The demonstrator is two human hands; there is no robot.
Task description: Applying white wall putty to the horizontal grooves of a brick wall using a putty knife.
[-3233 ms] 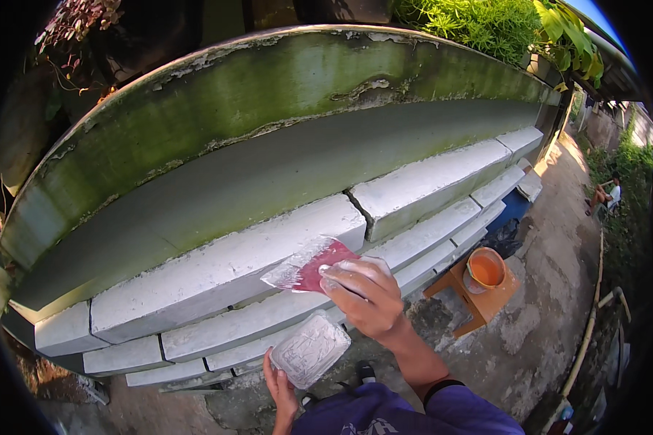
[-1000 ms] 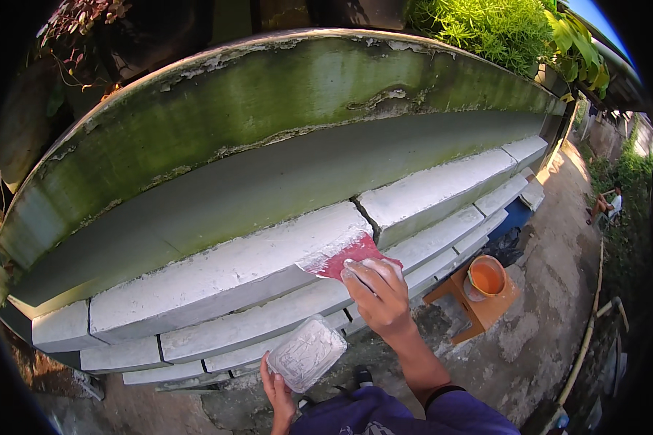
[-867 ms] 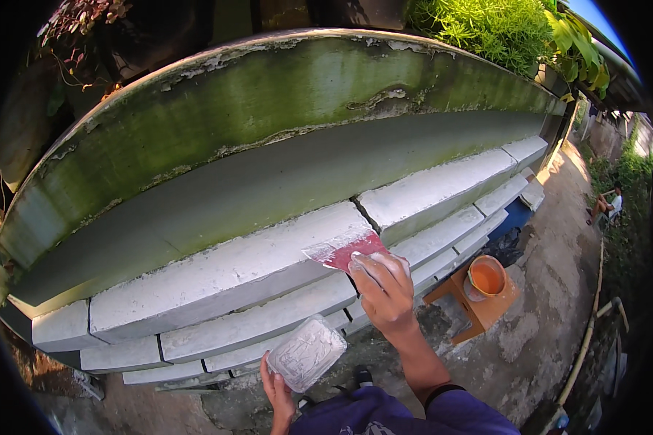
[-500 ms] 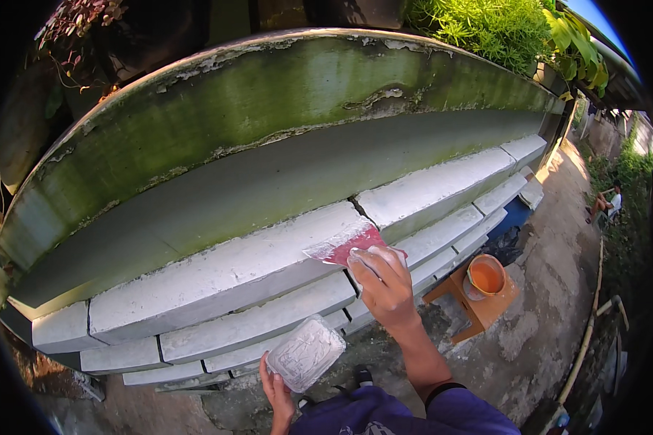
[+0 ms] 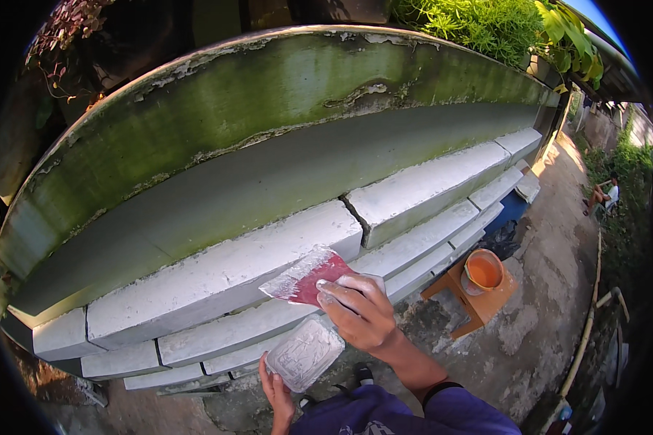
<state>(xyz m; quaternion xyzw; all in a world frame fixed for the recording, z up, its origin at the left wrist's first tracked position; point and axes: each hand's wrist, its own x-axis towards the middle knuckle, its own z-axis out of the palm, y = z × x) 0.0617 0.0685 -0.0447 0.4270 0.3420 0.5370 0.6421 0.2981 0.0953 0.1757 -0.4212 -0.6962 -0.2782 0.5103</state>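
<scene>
My right hand point(image 5: 359, 310) grips a red putty knife point(image 5: 308, 279) whose wide blade is smeared with white paste. It hovers in front of the top row of grey-white blocks point(image 5: 225, 272), just above the container; whether the blade touches a block I cannot tell. Low in front of me, my left hand point(image 5: 277, 395) holds a shallow rectangular container point(image 5: 306, 355) by its left side, coated with white paste. Dark gaps part the stacked blocks. One such gap point(image 5: 355, 217) lies beyond the putty knife.
Behind the blocks rises a mossy green wall point(image 5: 268, 94) with peeling edges. To the right, an orange bucket point(image 5: 484, 272) stands on a brown stool point(image 5: 479, 308), near a black plastic bag point(image 5: 502, 239). Far right, a person point(image 5: 606, 196) sits beside the path point(image 5: 559, 239).
My right hand has drawn the putty knife left and toward me, away from the gap between blocks and closer to the container. My left hand stays nearly in place.
</scene>
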